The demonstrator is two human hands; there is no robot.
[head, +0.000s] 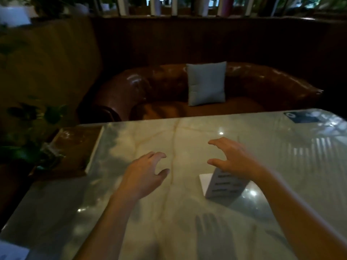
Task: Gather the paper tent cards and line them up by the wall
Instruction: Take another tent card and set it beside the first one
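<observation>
A white paper tent card (222, 186) with printed lines stands on the glossy marble table (169, 212), right of centre. My right hand (232, 156) hovers just above its top, fingers spread and curved, holding nothing. Over the table's middle, to the left of the card and apart from it, my left hand (146, 171) is also open with fingers curled and nothing in it. A dark card or sticker (300, 117) lies flat at the table's far right corner.
A brown leather sofa (150, 87) with a grey cushion (206, 83) sits beyond the table's far edge. A wooden ledge (75, 147) and leafy plants (28, 137) border the left side. A pale sheet (11, 250) shows at the bottom left corner.
</observation>
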